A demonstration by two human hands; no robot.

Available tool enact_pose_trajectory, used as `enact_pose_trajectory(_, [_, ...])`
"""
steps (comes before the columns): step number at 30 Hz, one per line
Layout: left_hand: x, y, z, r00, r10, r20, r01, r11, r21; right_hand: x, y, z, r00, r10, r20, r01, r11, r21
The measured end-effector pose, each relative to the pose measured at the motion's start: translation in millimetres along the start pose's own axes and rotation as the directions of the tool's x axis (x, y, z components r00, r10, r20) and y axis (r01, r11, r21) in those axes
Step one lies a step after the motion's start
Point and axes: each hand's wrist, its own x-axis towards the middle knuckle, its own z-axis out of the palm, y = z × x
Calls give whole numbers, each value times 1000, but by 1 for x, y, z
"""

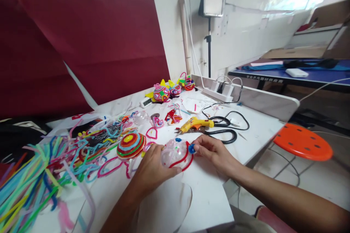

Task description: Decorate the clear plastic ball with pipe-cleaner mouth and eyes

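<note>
A clear plastic ball (170, 154) with red pipe cleaner strips along its right side rests on the white table in front of me. My left hand (152, 165) is wrapped round the ball's left and near side, thumb along the bottom. Between thumb and fingertips of my right hand (210, 150) is a small blue pipe cleaner coil (191, 149), held at the ball's right edge by the red strip. Whether the coil touches the ball I cannot tell. Another blue spot sits on top of the ball. Just beyond lies a yellow hot glue gun (195, 124).
Black-handled scissors (222, 134) lie beside the glue gun. A striped pipe cleaner dome (131, 145) and a heap of loose pipe cleaners (30, 178) cover the left. Finished decorated balls (161, 93) and a power strip (218, 93) stand at the back. An orange stool (303, 142) is right.
</note>
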Motion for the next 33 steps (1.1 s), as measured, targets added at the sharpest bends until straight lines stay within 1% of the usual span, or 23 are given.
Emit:
enact_pose_trajectory(3, [0, 5, -3, 1000, -30, -10, 29, 999, -30, -4, 2, 2, 999, -43, -22, 43, 998, 42])
enact_pose_trajectory(6, [-1, 7, -5, 999, -13, -53, 9, 998, -60, -7, 4, 3, 996, -79, -50, 82, 995, 56])
enact_pose_trajectory(10, [0, 6, -4, 993, 50, -106, -60, 994, -87, -12, 4, 4, 991, -85, -100, 91, 994, 58])
enact_pose_trajectory(14, [3, 4, -2, 974, 127, -187, -149, 983, -109, -17, 6, 5, 986, -107, -125, 115, 992, 59])
enact_pose_trajectory(18, [5, 3, -3, 961, 189, -202, -217, 967, -132, -21, 9, 6, 983, -139, -118, 146, 988, 48])
enact_pose_trajectory(21, [4, -2, -5, 972, 180, -152, -209, 957, -202, -24, 9, 6, 982, -158, -107, 163, 986, 32])
enact_pose_trajectory(23, [3, -7, -5, 985, 155, -74, -171, 929, -327, -26, 8, 6, 978, -177, -110, 179, 984, 10])
enact_pose_trajectory(26, [3, -14, -6, 988, 149, 51, -93, 816, -571, -29, 8, 6, 973, -211, -97, 209, 977, -32])
enact_pose_trajectory(28, [3, -15, -7, 984, 155, 86, -53, 723, -689, -30, 8, 5, 971, -225, -79, 221, 974, -55])
enact_pose_trajectory(31, [4, -16, -9, 982, 150, 118, 1, 617, -787, -32, 9, 4, 970, -233, -71, 228, 971, -74])
enact_pose_trajectory(33, [5, -17, -10, 981, 149, 127, 16, 584, -812, -33, 9, 3, 967, -245, -71, 239, 967, -86])
